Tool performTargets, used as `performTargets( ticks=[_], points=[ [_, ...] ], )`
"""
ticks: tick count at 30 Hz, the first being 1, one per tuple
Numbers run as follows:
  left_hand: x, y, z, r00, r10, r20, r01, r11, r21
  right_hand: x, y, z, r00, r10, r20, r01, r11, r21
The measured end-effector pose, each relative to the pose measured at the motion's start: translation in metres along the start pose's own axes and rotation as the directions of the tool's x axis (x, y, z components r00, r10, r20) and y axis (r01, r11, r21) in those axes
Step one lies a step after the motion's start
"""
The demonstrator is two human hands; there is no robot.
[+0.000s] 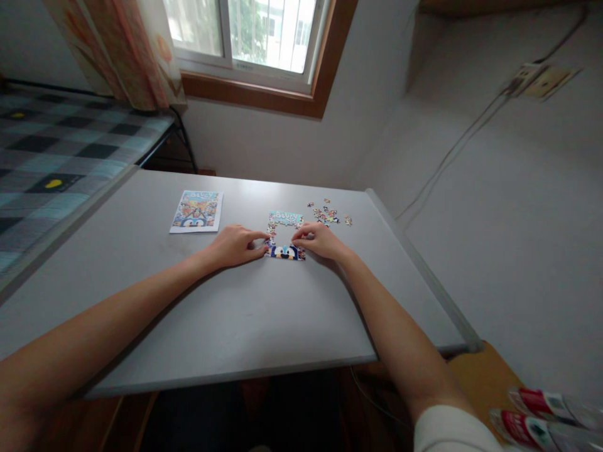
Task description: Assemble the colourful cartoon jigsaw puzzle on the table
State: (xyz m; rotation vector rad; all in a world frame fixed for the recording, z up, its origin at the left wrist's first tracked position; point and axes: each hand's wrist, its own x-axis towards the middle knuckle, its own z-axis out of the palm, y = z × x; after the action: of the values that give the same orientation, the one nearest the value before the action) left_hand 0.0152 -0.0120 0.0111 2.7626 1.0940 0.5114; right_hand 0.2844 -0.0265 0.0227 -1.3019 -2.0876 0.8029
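A small colourful jigsaw puzzle [284, 233] lies on the grey table [245, 314], its border joined and its middle still bare. My left hand [235, 245] rests at the puzzle's left edge, fingers curled with the fingertips pressing on the frame. My right hand [319, 240] sits at the puzzle's right edge, thumb and fingers pinched together on what looks like a small piece, too small to make out. Loose puzzle pieces [327, 215] lie scattered just behind my right hand.
A printed reference picture [196, 211] lies flat on the table to the left of the puzzle. A bed with a checked cover [56, 150] adjoins the table's left side. A window [254, 37] is behind, a wall on the right. Plastic bottles [546, 417] lie at bottom right.
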Motion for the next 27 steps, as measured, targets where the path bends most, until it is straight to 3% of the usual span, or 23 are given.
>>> performTargets(
  ticks=[5, 20, 27],
  points=[
    [0.0002, 0.0018, -0.0015, 1.0, -0.012, 0.01, 0.012, 1.0, -0.001, 0.0008, -0.0007, 0.0023, 1.0, -0.009, -0.009, 0.008, 0.998, -0.062],
    [0.0001, 0.0022, -0.0027, 1.0, -0.011, 0.002, 0.011, 1.0, -0.012, -0.0012, -0.0012, 0.0001, 0.999, 0.034, -0.016, -0.034, 0.999, -0.02],
    [-0.0007, 0.0045, -0.0045, 0.992, -0.126, -0.026, 0.127, 0.992, 0.025, -0.0001, 0.0011, -0.0067, 0.993, 0.01, -0.118, -0.02, 0.997, -0.081]
  ],
)
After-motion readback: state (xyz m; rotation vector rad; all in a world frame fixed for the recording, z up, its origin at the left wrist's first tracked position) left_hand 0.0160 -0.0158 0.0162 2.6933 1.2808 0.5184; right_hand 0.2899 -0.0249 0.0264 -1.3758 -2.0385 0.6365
